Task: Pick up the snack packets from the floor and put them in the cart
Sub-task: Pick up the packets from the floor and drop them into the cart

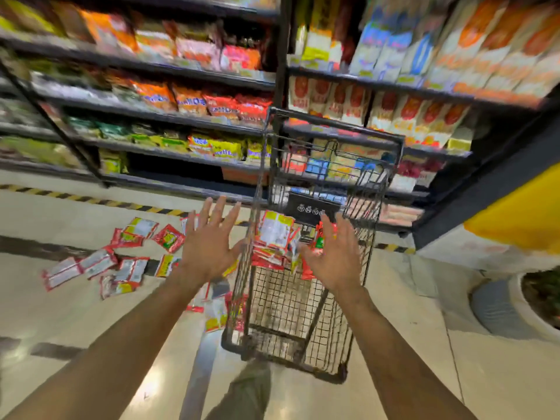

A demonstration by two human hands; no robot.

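Observation:
A black wire cart [303, 322] stands in the aisle in front of me. A bunch of red, white and yellow snack packets [275, 237] hangs in the air inside the top of the cart, between my two hands. My left hand [209, 241] is spread with straight fingers just left of the bunch, over the cart's left rim. My right hand [336, 253] is spread the same way just right of it. Neither hand grips anything. Several more packets [100, 262] lie scattered on the floor to the left of the cart, and a few packets [215, 313] lie beside its left wall.
Stocked shop shelves [181, 116] rise behind the cart and along the left. A yellow and black hazard stripe [91, 200] runs on the floor before them. A white planter [527, 304] sits at the right, under a yellow and black counter [521, 213]. My leg [245, 392] shows below the cart.

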